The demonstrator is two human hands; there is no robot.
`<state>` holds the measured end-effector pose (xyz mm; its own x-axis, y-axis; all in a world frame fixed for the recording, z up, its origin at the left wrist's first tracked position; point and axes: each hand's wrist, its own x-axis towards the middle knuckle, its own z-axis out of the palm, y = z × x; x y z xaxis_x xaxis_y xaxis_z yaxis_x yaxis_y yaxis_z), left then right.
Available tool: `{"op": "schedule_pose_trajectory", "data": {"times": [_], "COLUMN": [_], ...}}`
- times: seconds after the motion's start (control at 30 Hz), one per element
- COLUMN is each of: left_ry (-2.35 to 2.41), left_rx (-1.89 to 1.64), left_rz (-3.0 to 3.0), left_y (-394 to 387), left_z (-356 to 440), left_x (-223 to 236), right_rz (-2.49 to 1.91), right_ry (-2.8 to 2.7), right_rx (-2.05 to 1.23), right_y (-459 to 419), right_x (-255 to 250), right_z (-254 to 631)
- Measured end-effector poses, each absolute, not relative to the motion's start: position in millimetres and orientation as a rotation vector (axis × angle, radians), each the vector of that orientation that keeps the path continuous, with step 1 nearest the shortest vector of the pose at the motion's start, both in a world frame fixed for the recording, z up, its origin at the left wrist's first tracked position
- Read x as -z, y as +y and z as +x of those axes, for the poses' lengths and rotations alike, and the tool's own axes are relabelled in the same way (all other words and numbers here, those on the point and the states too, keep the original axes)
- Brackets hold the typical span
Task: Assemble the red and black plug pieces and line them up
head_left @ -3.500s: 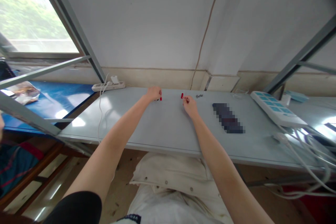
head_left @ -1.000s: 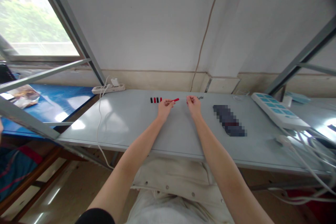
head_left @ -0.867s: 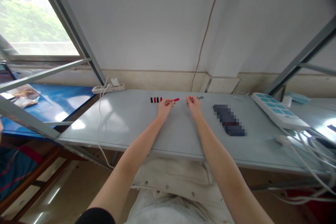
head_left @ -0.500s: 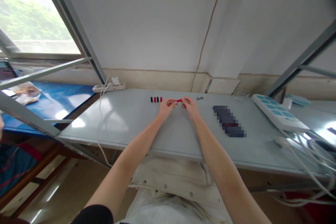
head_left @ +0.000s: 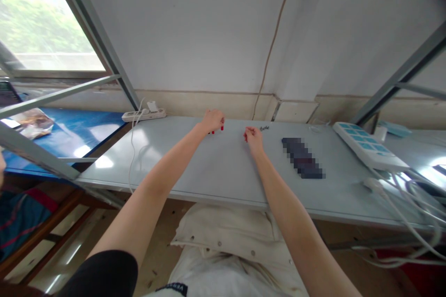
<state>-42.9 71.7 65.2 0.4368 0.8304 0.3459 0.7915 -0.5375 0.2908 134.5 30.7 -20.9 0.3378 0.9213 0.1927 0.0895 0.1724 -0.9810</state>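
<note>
Red pieces [head_left: 222, 128]: three visible; left hand [head_left: 213, 121] pinches one, right hand [head_left: 253, 137] another, third on tabletop [head_left: 223, 171].

Cylinders [head_left: 213, 132] sit on the table [head_left: 216, 171] — right of the power strip [head_left: 157, 114].

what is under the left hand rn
Partly visible under the left hand: a small red cylinder at its fingertips, the end of another red piece, and a bit of black beside that. The hand covers anything farther beneath it.
</note>
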Motion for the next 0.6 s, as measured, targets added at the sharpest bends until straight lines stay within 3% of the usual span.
{"op": "schedule_pose_trajectory", "data": {"times": [0.3,0.6], "left_ry": [1.456,1.523], "left_rx": [-0.791,-0.648], "left_rz": [2.279,2.436], "left_y": [81.6,87.7], "left_z": [-54.3,-56.6], "left_x": [-42.7,-39.2], "right_rz": [-1.297,-1.303], "right_ry": [-1.080,-1.084], "right_rx": [-0.792,-0.784], "right_y": [29.0,29.2], "right_x": [18.5,21.7], "right_z": [132.2,133.5]}}
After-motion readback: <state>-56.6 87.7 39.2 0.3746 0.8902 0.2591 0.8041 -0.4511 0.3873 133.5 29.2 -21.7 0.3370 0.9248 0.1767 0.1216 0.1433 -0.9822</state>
